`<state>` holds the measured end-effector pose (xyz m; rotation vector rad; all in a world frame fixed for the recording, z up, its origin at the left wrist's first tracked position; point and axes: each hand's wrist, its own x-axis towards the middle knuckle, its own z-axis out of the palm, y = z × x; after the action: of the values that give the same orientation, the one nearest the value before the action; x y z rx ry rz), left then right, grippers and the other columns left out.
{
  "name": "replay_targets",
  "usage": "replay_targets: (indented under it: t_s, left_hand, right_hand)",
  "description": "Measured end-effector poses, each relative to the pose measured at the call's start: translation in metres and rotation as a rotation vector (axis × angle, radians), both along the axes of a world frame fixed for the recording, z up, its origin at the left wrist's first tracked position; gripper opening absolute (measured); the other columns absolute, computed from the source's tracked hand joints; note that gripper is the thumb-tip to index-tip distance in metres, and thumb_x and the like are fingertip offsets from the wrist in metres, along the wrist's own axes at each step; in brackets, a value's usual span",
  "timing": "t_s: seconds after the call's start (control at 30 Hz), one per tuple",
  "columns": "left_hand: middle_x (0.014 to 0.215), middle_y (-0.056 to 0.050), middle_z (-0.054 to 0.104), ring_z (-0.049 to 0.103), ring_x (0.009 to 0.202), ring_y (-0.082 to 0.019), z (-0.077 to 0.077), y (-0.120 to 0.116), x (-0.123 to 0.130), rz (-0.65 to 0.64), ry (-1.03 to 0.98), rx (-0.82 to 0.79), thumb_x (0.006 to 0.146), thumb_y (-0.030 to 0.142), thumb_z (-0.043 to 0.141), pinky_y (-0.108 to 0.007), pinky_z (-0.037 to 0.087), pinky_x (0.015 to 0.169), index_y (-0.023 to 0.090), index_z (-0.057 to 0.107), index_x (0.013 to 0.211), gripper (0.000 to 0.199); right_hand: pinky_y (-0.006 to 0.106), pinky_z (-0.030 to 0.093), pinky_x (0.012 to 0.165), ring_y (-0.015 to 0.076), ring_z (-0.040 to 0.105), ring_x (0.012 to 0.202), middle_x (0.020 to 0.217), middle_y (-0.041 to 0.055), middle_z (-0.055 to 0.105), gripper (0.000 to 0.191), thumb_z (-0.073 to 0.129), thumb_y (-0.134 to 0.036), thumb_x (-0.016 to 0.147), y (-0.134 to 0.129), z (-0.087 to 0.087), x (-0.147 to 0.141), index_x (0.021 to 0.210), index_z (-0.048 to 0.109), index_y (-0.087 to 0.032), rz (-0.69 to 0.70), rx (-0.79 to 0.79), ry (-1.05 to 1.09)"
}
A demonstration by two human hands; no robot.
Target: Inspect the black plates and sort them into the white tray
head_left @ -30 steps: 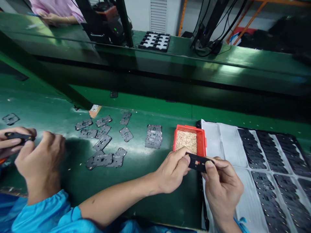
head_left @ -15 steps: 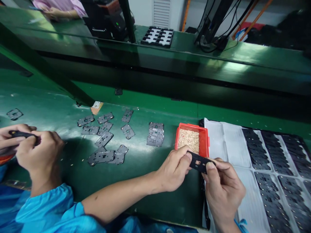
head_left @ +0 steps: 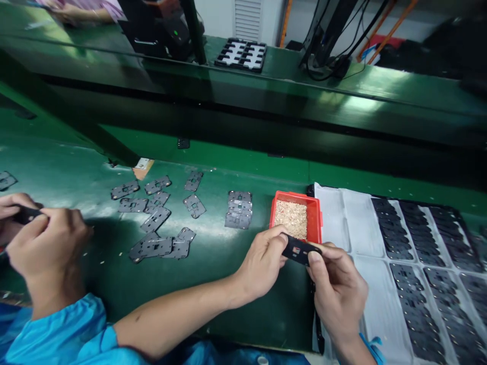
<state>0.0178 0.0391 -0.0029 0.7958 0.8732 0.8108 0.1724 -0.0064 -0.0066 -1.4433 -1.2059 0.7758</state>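
A flat black part with small cut-outs is held between my two hands, just in front of the red bin of small tan pieces. My left hand pinches its left end, and my right hand grips its right end between thumb and fingers. Left of the bin, a short overlapping row of similar black parts lies on the green table. More loose parts are scattered farther left.
At the right, a large tray with white lining holds rows of black parts. A co-worker's hands hold a dark part at the left. Behind stand a green shelf and post, with a black-and-white tray on top.
The whole view has shifted slightly, so most things appear a little farther left. Both my hands still hold the black part in much the same way.
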Motion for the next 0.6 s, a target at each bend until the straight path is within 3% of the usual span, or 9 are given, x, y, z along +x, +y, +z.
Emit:
replay_targets:
  t_s: [0.1,0.2,0.33,0.4,0.5,0.6]
  left_hand:
    - [0.069,0.006,0.036,0.032,0.06,-0.01,0.0,-0.004,-0.006,-0.055,0.12,0.149,0.11,0.036,0.036,-0.022,0.028,0.054,0.021,0.043,0.08,0.034]
    - [0.067,0.005,0.039,0.035,0.06,-0.012,0.0,-0.003,-0.011,-0.12,0.269,0.312,0.111,0.034,0.034,-0.026,0.029,0.057,0.02,0.048,0.081,0.036]
    - [0.081,0.0,0.056,0.05,0.072,-0.014,0.004,0.0,-0.023,-0.163,0.415,0.526,0.103,0.022,0.048,-0.028,0.04,0.069,0.019,0.056,0.089,0.017]
    - [0.092,-0.001,0.064,0.056,0.078,-0.015,0.006,-0.001,-0.034,-0.206,0.447,0.558,0.098,0.017,0.053,-0.027,0.044,0.073,0.019,0.06,0.099,0.007]
    - [0.092,-0.001,0.069,0.061,0.078,-0.015,0.006,0.0,-0.059,-0.268,0.53,0.523,0.098,0.017,0.056,-0.027,0.045,0.072,0.021,0.063,0.106,0.011]
    - [0.092,-0.001,0.071,0.063,0.082,-0.018,-0.001,0.007,-0.087,-0.201,0.716,0.496,0.099,0.017,0.058,-0.028,0.046,0.074,0.021,0.066,0.104,0.011]
  right_hand:
    - [0.024,0.057,0.057,0.0158,0.069,0.065,0.081,0.0032,0.075,0.017,0.076,-0.038,0.095,0.006,0.008,0.001,0.092,0.074,-0.022,-0.005,-0.13,0.111]
    - [0.023,0.055,0.056,0.0149,0.066,0.063,0.076,0.0021,0.073,0.024,0.077,-0.044,0.093,0.009,0.009,0.003,0.085,0.072,-0.021,-0.033,-0.144,0.143]
    - [0.02,0.051,0.052,0.0137,0.062,0.057,0.068,0.0002,0.069,0.029,0.079,-0.046,0.091,0.004,0.004,0.007,0.078,0.07,-0.021,-0.008,-0.171,0.046]
    - [0.02,0.05,0.05,0.0131,0.06,0.053,0.064,-0.0009,0.067,0.027,0.079,-0.045,0.09,0.003,-0.001,0.008,0.078,0.071,-0.022,0.058,-0.192,-0.028]
    - [0.022,0.052,0.051,0.014,0.063,0.052,0.065,-0.0013,0.068,0.022,0.078,-0.045,0.091,0.006,-0.009,0.005,0.09,0.075,-0.023,0.205,-0.221,-0.096]
    - [0.025,0.056,0.058,0.0164,0.068,0.06,0.074,0.0005,0.073,0.028,0.075,-0.046,0.093,0.009,-0.016,0.0,0.109,0.074,-0.023,0.311,-0.224,-0.192]
